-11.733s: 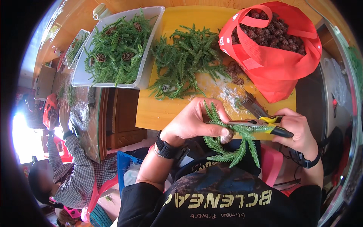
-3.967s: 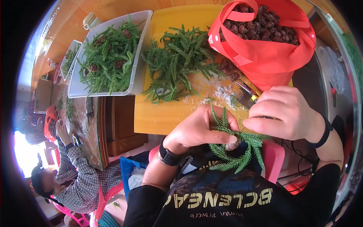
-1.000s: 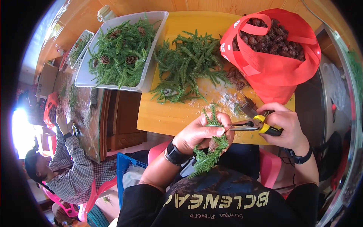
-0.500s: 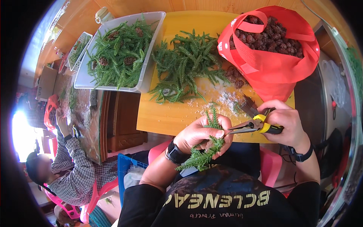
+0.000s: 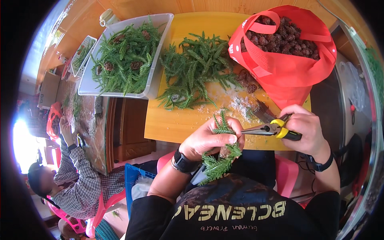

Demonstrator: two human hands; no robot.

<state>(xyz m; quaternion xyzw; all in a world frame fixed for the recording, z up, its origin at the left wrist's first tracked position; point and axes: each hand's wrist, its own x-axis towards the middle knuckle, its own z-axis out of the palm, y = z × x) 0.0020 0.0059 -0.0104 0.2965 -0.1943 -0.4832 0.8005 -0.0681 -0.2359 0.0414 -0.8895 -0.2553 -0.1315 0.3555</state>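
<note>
My left hand [image 5: 212,138] is closed around a green artificial pine sprig [image 5: 219,167], whose tips stick out above and below the fingers. A brownish piece, perhaps a pine cone, shows partly beside the sprig under the fingers. In my right hand [image 5: 306,130] is a pair of long-nose pliers [image 5: 276,129] with yellow and black handles. The jaws of the pliers point left and reach the fingertips of my left hand. What lies right at the jaw tips is too small to make out.
On the yellow table [image 5: 168,128] lie a heap of pine sprigs [image 5: 198,66] and white crumbs [image 5: 242,108]. A clear plastic bin [image 5: 154,86] holds sprigs and cones; a red bag [image 5: 288,80] holds many pine cones [image 5: 280,38]. At left, a person [image 5: 76,180] works at another table.
The sprig has turned in my left hand, baring the brownish piece. My left hand has shifted slightly left, and the pliers have levelled, still at its fingertips.
</note>
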